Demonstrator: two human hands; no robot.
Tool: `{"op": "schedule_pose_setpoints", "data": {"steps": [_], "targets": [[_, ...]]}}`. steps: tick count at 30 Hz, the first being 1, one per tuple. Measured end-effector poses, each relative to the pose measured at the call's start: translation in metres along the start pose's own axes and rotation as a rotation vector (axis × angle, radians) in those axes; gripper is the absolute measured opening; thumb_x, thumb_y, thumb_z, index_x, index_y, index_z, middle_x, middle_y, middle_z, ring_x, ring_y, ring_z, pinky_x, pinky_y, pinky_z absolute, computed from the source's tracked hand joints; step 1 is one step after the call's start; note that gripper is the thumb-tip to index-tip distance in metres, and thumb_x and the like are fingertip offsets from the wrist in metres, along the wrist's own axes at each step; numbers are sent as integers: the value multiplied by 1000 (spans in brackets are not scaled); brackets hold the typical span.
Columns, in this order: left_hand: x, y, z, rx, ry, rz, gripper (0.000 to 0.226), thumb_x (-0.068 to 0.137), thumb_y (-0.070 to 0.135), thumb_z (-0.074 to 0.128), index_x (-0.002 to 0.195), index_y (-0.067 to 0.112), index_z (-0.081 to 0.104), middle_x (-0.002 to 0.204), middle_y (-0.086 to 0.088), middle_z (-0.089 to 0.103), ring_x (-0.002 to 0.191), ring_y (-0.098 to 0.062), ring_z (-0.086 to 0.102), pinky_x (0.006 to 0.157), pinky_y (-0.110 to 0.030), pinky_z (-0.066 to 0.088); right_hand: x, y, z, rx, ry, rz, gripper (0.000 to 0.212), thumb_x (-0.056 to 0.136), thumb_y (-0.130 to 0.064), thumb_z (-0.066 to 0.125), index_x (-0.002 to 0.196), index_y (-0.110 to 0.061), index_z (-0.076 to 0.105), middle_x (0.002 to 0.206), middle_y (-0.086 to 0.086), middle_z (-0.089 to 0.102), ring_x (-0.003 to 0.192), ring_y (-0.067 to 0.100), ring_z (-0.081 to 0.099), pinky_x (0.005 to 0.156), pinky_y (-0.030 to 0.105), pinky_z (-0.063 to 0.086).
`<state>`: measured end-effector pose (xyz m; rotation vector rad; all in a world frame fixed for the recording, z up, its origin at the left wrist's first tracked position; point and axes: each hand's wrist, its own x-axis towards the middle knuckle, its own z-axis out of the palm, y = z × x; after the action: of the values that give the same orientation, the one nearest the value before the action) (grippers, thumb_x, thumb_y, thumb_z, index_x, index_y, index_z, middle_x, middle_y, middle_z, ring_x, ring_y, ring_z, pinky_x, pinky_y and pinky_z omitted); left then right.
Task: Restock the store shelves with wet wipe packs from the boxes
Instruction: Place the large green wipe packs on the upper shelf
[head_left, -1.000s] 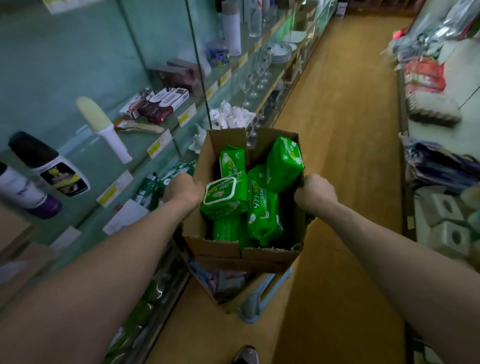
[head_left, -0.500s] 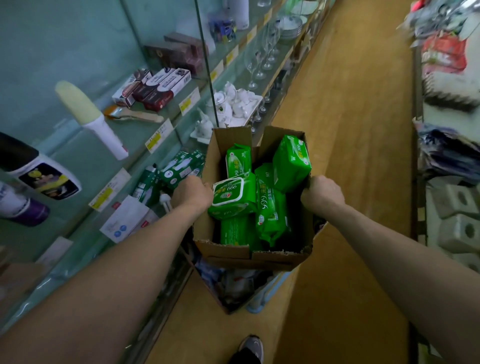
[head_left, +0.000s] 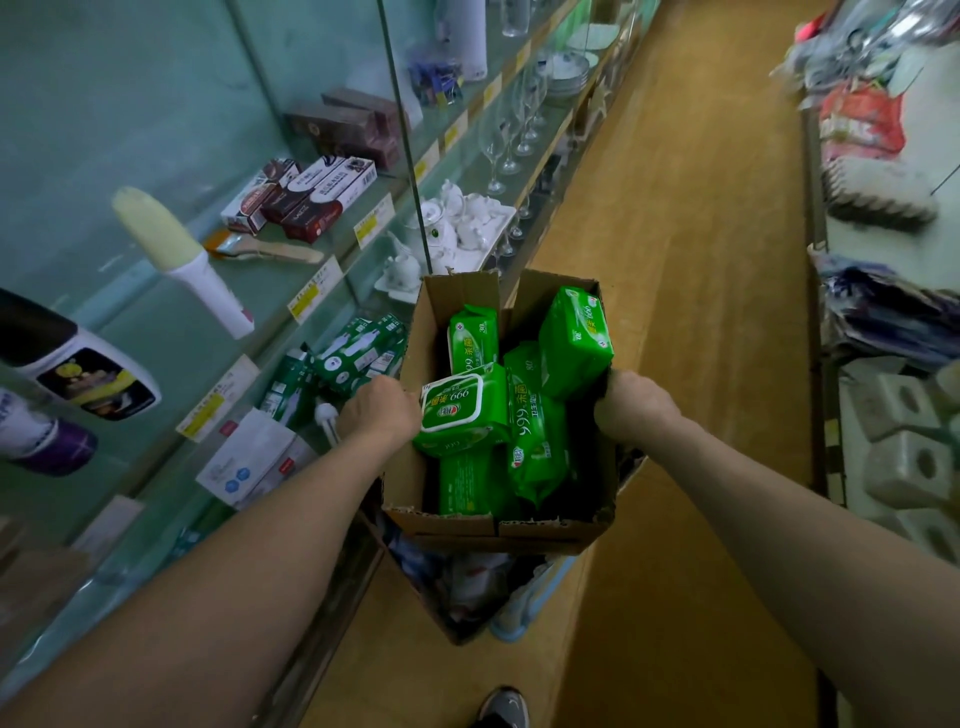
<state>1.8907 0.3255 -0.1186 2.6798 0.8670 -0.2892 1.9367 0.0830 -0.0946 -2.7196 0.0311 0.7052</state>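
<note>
Holding the box (head_left: 493, 530) up with both hands, one on each side. The left hand (head_left: 379, 415) is clenched on the left wall and the right hand (head_left: 634, 408) is clenched on the right wall, knuckles up. The fingertips are tucked out of sight, so I can't say exactly how they hook over the cardboard. Between the two hands the box is open on top and stuffed with green packs (head_left: 535, 436), all jumbled. One with a white flip lid (head_left: 452, 402) lies flat right beside the left hand, and another (head_left: 574, 340) stands tilted just past the right hand, poking above the rim. Left of the left hand are the glass shelves (head_left: 156, 322), with some green cartons (head_left: 358, 353) just beside that hand on a lower shelf. Further out past the left hand there's a white tea set (head_left: 457, 223), and beyond that some glasses (head_left: 511, 130). Under the hands, below the held box, sits a second box (head_left: 447, 587) on the wood floor (head_left: 675, 260). A shoe (head_left: 501, 709) shows at the bottom edge, closer in than both hands.
</note>
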Motion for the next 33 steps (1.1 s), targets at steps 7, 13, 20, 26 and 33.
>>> {"op": "schedule_pose_setpoints", "data": {"steps": [7, 13, 20, 26, 33], "targets": [[-9, 28, -10, 55, 185, 169, 61, 90, 39, 61, 141, 15, 36, 141, -13, 34, 128, -32, 36, 101, -44, 36, -10, 0, -16, -30, -39, -51, 15, 94, -12, 45, 79, -12, 43, 78, 4, 48, 71, 20, 51, 67, 34, 49], [-9, 79, -13, -140, 142, 360, 71, 91, 35, 61, 149, 23, 23, 141, -7, 32, 124, -28, 42, 97, -39, 42, -9, -4, -37, -2, 62, -66, 24, 94, -16, 47, 115, -6, 50, 88, 5, 51, 80, 22, 53, 67, 34, 48], [-4, 127, -10, -702, -273, 147, 65, 92, 25, 62, 148, 19, 30, 145, -10, 39, 121, -26, 47, 100, -41, 46, 6, -24, -44, 47, 115, -32, 52, 95, -46, 50, 129, -7, 44, 112, 11, 58, 97, 27, 59, 76, 36, 51], [2, 146, -15, -858, -594, -49, 54, 95, 21, 58, 144, 11, 38, 147, -11, 40, 133, -29, 41, 95, -44, 43, 24, -34, -37, 53, 137, 52, 59, 88, -59, 55, 117, -7, 52, 119, 14, 52, 100, 29, 59, 79, 37, 50], [17, 147, -12, -862, -724, -111, 47, 96, 36, 54, 139, 19, 46, 140, -9, 47, 106, -24, 51, 81, -43, 44, 33, -48, -28, -36, 217, 32, 65, 87, -59, 56, 122, -5, 48, 114, 14, 56, 92, 27, 57, 71, 34, 45]]}}
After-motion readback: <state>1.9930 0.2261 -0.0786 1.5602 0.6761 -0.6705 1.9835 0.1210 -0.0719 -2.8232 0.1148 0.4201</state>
